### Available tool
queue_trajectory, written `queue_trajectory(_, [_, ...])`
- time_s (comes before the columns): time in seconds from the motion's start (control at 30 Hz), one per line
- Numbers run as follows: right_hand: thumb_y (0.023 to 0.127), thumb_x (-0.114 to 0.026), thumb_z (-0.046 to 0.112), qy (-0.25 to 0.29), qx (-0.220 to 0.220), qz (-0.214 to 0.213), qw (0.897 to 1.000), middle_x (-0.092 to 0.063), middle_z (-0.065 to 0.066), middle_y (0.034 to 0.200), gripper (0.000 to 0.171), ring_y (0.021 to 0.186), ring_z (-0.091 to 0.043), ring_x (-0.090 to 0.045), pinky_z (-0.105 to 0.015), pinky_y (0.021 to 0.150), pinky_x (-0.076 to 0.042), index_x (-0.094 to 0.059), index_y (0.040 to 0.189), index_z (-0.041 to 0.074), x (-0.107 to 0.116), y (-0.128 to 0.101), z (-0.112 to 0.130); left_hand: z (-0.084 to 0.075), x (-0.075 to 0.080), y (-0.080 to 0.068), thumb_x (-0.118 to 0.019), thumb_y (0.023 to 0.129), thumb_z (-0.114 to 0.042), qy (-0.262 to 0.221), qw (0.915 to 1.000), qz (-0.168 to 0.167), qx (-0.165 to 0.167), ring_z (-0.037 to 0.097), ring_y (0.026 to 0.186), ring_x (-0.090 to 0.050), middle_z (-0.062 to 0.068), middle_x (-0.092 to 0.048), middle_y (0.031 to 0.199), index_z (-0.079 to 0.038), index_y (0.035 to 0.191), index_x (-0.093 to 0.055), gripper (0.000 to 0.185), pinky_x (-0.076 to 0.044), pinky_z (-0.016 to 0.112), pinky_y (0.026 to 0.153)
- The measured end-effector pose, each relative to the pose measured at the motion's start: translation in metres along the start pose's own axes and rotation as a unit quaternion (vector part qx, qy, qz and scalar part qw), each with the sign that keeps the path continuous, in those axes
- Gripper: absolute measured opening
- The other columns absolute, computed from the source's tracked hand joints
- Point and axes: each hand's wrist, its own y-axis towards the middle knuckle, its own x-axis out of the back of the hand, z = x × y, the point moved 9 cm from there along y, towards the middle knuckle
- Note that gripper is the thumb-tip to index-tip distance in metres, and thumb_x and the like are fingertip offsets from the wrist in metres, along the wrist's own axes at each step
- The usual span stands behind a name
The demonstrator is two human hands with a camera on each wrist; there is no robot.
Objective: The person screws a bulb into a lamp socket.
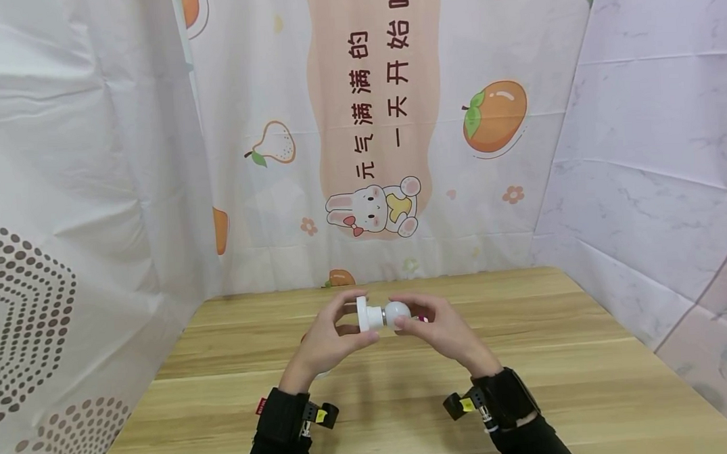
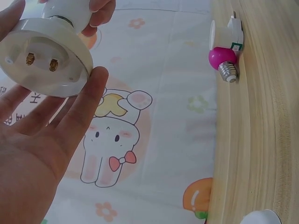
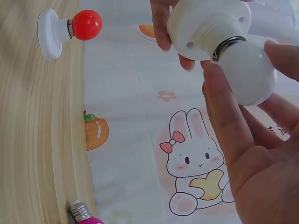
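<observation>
Above the table, my left hand (image 1: 327,335) grips the round base of a white lamp socket (image 1: 370,317) between thumb and fingers. Two brass terminals show on its underside in the left wrist view. My right hand (image 1: 439,328) holds a white light bulb (image 3: 250,72) with thumb and fingertips around its globe. The bulb's neck sits in the mouth of the socket, with a thin silver band of its metal cap showing between them. Both parts lie sideways, in line with each other.
On the table lies a pink bulb (image 2: 222,58) beside a white plug-in socket (image 2: 225,35). A red bulb (image 3: 87,24) sits in another white lamp socket (image 3: 49,35). Part of a white rounded object (image 2: 261,218) shows low in the left wrist view. A printed curtain (image 1: 265,211) hangs behind the table.
</observation>
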Motion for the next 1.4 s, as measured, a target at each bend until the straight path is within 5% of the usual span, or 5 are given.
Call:
queue_trajectory(0.33, [0.101,-0.066,0.023,0.029,-0.026,-0.007,0.999,-0.064,-0.02,0.124,0.045,0.105,-0.025,-0.068,-0.039,0.085,-0.059,-0.058,0.137,-0.002,0.0,0.003,-0.007,-0.001,0.0,-0.001,-0.082,0.087,-0.011,-0.002,1.0,-0.001,-0.005,0.032,0.124,-0.054,0.005,-0.046,0.144,-0.019,0.144,-0.051,0.065,-0.055,0.046,0.092])
queue_trajectory(0.63, [0.104,-0.061,0.027,0.012,-0.031,-0.01,0.999,-0.066,-0.022,0.117,0.044,0.091,-0.038,-0.07,-0.04,0.079,-0.061,-0.06,0.134,-0.005,-0.001,0.002,-0.007,-0.002,-0.001,0.0,-0.083,0.086,-0.011,0.001,1.0,0.0,-0.009,0.034,0.126,-0.053,0.005,-0.047,0.144,-0.018,0.144,-0.051,0.067,-0.055,0.048,0.093])
queue_trajectory(1.0, [0.101,-0.066,0.022,-0.062,0.028,-0.058,0.996,-0.065,-0.018,0.127,0.038,0.097,-0.023,-0.065,-0.036,0.08,-0.06,-0.062,0.134,0.005,0.003,0.002,0.002,-0.002,0.0,0.0,-0.083,0.085,-0.01,0.002,0.9999,-0.004,-0.013,0.037,0.124,-0.054,0.006,-0.048,0.143,-0.016,0.143,-0.052,0.066,-0.055,0.052,0.092])
queue_trajectory(1.2, [0.097,-0.069,0.008,-0.069,0.097,-0.058,0.991,-0.064,-0.019,0.126,0.024,0.078,-0.017,-0.057,-0.026,0.066,-0.054,-0.07,0.121,0.006,0.005,-0.001,0.014,-0.003,0.0,0.0,-0.082,0.087,-0.012,0.01,0.9999,-0.004,-0.01,0.031,0.123,-0.055,0.006,-0.049,0.141,-0.018,0.144,-0.05,0.066,-0.056,0.045,0.092])
queue_trajectory(1.4, [0.085,-0.078,-0.006,-0.036,0.095,-0.01,0.995,-0.06,-0.019,0.13,0.046,0.098,-0.023,-0.063,-0.032,0.084,-0.059,-0.065,0.128,0.003,0.0,-0.001,0.014,-0.003,0.001,0.0,-0.079,0.09,-0.012,0.002,1.0,-0.006,-0.003,0.038,0.125,-0.053,0.012,-0.048,0.142,-0.013,0.147,-0.046,0.066,-0.056,0.043,0.092])
